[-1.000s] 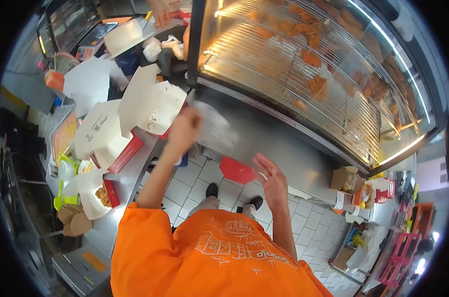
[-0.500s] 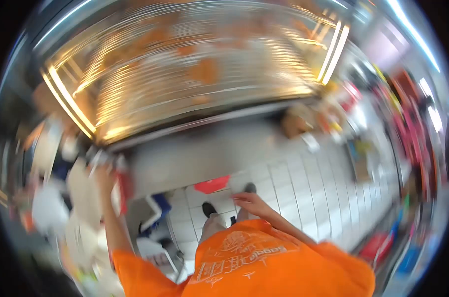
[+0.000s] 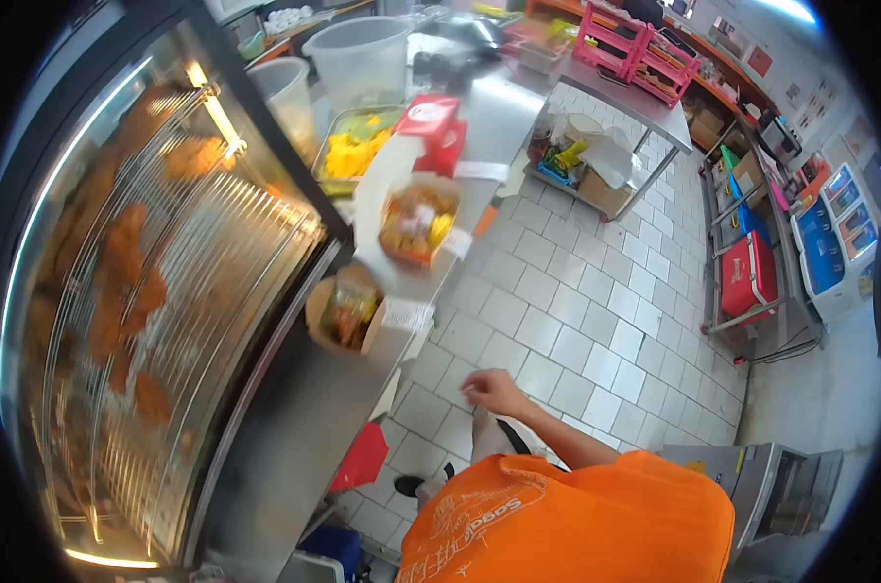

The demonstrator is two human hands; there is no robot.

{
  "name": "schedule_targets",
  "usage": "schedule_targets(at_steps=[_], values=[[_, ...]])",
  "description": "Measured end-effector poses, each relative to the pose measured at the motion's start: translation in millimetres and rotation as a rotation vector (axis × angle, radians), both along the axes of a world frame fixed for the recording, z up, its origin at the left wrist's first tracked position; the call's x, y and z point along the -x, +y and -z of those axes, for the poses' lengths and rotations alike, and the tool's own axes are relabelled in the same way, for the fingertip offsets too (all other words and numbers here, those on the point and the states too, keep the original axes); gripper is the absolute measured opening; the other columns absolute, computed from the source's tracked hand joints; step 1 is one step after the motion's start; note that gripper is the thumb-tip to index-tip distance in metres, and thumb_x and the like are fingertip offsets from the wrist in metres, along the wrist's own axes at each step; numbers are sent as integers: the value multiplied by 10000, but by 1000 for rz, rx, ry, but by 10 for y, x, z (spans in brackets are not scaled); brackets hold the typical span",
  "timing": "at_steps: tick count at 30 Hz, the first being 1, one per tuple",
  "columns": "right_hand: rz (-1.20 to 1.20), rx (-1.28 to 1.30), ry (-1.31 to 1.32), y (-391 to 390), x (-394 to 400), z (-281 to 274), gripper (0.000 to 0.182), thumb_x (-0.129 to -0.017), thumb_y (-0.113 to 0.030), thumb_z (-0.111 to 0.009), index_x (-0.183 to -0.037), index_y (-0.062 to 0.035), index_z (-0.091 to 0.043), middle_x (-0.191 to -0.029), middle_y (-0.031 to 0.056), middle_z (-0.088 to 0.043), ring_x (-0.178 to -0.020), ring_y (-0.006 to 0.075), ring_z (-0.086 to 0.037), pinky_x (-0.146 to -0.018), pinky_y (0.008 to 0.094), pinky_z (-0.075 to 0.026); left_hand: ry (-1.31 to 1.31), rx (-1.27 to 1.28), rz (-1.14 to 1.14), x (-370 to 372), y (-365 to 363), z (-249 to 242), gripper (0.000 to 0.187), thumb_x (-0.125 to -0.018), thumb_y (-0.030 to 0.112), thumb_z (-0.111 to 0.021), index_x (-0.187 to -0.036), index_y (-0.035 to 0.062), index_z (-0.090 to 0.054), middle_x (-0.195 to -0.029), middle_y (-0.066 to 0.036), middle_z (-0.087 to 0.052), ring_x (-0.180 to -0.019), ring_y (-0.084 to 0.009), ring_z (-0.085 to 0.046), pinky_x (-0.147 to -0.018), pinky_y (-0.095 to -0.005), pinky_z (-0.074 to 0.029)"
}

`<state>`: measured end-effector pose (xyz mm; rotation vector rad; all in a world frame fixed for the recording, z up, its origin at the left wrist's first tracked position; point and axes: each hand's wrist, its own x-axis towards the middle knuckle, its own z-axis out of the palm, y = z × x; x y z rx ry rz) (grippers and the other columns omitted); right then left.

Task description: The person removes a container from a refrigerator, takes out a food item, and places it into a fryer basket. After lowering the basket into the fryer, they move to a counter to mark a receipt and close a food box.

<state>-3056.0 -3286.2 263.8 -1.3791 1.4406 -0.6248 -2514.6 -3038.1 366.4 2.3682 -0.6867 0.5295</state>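
Observation:
My right hand [image 3: 494, 391] hangs in front of my body above the tiled floor, its fingers loosely curled, with nothing seen in it. My left hand is out of view. Nearest to the right hand, on the steel counter, stands a brown paper food box [image 3: 346, 313] with a paper slip beside it. Beyond it is a second paper box [image 3: 421, 222] filled with mixed food, somewhat blurred. A red carton [image 3: 431, 121] sits behind that one. To its left is a tray of yellow diced food [image 3: 355, 151].
A lit glass warming cabinet [image 3: 197, 262] with fried pieces on racks fills the left. Clear plastic tubs [image 3: 358, 63] stand on the far counter. White floor tiles [image 3: 557, 291] stretch ahead. Pink crates [image 3: 659, 63], a red cooler box [image 3: 748, 274] and a shelf line the right.
My view has swung right, from facing the warming cabinet to looking along the counter. My left hand, which was at the counter's left end, has left view. The right hand stays before my body.

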Motion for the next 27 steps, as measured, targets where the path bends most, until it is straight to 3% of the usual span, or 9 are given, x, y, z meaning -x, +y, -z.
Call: schedule_targets(at_steps=[3, 4, 5, 8, 17, 20, 23, 24, 27], values=[[115, 63, 315, -586, 1036, 287, 204, -826, -243, -669, -893, -53, -702, -695, 108, -683, -638, 246, -668, -615, 356, -520, 427, -654, -12, 1455, -759, 671, 525, -815, 422, -714, -1161, 32, -652, -981, -225, -691, -836, -315, -666, -845, -421, -506], [134, 49, 367, -804, 1348, 439, 225, -808, -264, -685, -908, -62, -699, -723, 101, -689, -681, 277, -672, -641, 382, -525, 61, -367, 381, 1935, -906, 1049, 268, -846, 248, -593, -818, -16, -635, -740, -219, -646, -728, -387, -655, -629, -456, -524], [176, 163, 445, -1064, 1633, 559, 239, -802, -261, -688, -961, -82, -685, -755, 96, -689, -721, 299, -663, -666, 410, -517, 112, -738, 237, 2069, -911, 1677, 226, -824, 234, -635, -756, 18, -618, -746, -206, -657, -681, -365, -656, -594, -457, -520], [369, 380, 453, -2160, 2333, 543, 258, -794, -196, -666, -1020, -74, -641, -793, 113, -675, -732, 305, -640, -666, 415, -506, 687, -679, 557, 2962, -1087, 2054, 334, -856, 387, -605, -724, 82, -615, -752, -152, -672, -680, -300, -672, -569, -428, -509], [501, 869, 670, -5577, 3790, -21, 190, -815, -133, -631, -963, -15, -638, -843, 156, -655, -763, 307, -645, -696, 385, -502, 863, -828, 811, 3094, -1051, 3585, 268, -904, 243, -519, -731, 73, -632, -689, -104, -618, -685, -272, -619, -609, -428, -488], [227, 868, 758, -6304, 4576, 36, 295, -815, -184, -642, -1066, -30, -641, -949, 166, -675, -858, 322, -649, -761, 415, -499, 814, -722, 868, 3744, -1174, 3357, 269, -920, 195, -490, -734, 70, -638, -668, -88, -600, -687, -262, -601, -623, -428, -481], [77, 837, 1143, -7402, 5305, 52, 411, -814, -233, -650, -1167, -25, -612, -1034, 186, -669, -962, 360, -629, -858, 437, -486, 1253, -511, 92, 3993, -1307, 3693, 361, -842, 346, -667, -894, -9, -624, -701, -119, -658, -651, -228, -649, -610, -369, -503], [-104, 1141, 1277, -8051, 6047, 393, 396, -832, -261, -622, -1158, -36, -623, -1039, 196, -670, -957, 369, -634, -857, 443, -489, 1358, -544, -88, 4302, -2256, 2574, 378, -846, 331, -683, -988, -12, -615, -774, -142, -686, -725, -230, -679, -643, -353, -524], [-67, 683, 1248, -8776, 5973, 100, 405, -880, -363, -578, -1126, -54, -668, -1079, 175, -679, -1052, 333, -633, -907, 420, -486, 1198, -559, -79, 4655, -2640, 2191, 343, -854, 292, -669, -1004, -11, -611, -819, -122, -696, -748, -216, -688, -684, -332, -537]])
